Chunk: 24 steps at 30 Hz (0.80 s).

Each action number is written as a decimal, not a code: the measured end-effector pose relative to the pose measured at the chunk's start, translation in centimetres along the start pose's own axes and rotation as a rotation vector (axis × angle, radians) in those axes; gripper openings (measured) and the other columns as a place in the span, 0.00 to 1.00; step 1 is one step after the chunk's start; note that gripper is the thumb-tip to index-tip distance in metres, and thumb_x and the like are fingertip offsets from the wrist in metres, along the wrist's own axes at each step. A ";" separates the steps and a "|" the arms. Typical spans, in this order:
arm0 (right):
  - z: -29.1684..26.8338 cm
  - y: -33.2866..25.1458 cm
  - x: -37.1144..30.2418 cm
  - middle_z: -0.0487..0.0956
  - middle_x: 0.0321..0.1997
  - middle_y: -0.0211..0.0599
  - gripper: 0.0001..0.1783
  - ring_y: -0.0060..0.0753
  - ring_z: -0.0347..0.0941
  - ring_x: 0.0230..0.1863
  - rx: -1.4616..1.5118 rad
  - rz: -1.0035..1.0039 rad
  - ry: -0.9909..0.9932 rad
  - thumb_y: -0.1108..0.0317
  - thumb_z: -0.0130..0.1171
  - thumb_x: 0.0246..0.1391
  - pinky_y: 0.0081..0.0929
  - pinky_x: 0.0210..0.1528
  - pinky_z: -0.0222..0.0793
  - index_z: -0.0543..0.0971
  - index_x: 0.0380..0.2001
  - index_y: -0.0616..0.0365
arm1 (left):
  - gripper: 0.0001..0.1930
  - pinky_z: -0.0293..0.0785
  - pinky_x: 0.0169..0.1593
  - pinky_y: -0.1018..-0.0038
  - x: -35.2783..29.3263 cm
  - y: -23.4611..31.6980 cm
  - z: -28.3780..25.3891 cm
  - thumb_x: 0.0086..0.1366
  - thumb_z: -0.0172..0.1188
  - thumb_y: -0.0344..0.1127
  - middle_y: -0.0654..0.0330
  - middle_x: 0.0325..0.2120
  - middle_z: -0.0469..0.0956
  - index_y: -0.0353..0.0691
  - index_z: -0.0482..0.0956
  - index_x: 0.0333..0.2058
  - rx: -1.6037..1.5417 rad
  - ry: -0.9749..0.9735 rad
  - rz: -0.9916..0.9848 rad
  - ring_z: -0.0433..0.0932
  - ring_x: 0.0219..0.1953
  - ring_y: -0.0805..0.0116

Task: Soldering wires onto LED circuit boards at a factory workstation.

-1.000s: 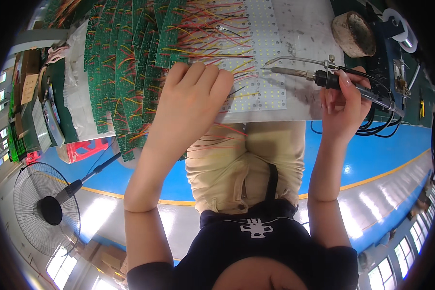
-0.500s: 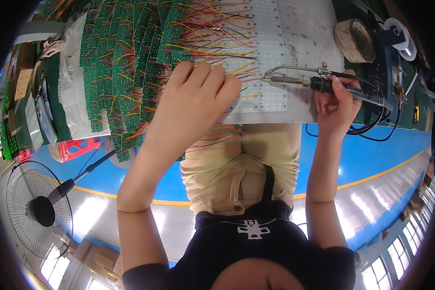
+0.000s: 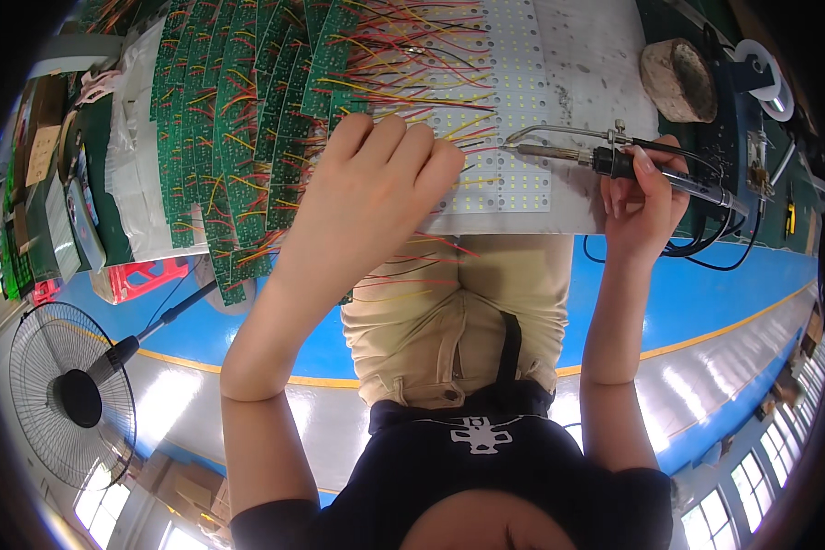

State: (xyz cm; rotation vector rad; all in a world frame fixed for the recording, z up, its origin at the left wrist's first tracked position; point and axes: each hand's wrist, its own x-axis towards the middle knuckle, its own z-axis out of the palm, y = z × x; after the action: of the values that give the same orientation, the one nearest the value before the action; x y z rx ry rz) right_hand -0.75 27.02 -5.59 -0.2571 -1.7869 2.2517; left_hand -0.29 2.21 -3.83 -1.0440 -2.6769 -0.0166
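Observation:
My left hand (image 3: 380,179) is closed, knuckles up, over the wired edge of the green circuit boards (image 3: 240,137). Its fingertips are hidden, but thin wires stick out beside its thumb side, and it appears to pinch one. In my right hand (image 3: 646,188) is a soldering iron (image 3: 614,163) with a curved metal solder-feed tube (image 3: 559,131) fixed along it. The iron points left, and its tip meets the wire ends over the white LED panels (image 3: 522,174). Red, yellow and black wires (image 3: 422,82) run from the green boards onto these panels.
A round, rough-sided pot (image 3: 676,81) stands at the back right, beside a solder spool (image 3: 763,78) on a stand. Black cables (image 3: 706,252) hang off the bench's right edge. Left of the bench are a pedestal fan (image 3: 78,399) and a red stool (image 3: 147,278).
The panels, wires, both hands and the iron sit slightly farther right in view. Both hands keep their grip, and the iron tip stays at the wire ends.

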 end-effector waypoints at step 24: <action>0.0 -0.4 -0.1 0.66 0.24 0.31 0.06 0.16 0.54 0.10 0.155 -0.017 0.046 0.76 0.54 0.48 0.17 0.12 0.49 0.67 0.23 0.63 | 0.10 0.64 0.37 0.72 0.1 0.1 -0.1 0.47 0.55 0.33 0.64 0.23 0.65 0.44 0.65 0.29 -0.005 -0.012 -0.006 0.67 0.30 0.69</action>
State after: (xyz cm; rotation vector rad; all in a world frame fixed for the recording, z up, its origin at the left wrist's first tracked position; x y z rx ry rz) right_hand -0.57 27.10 -5.20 -0.2601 -1.5765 2.3373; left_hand -0.21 2.32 -3.70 -1.0407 -2.6919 -0.0186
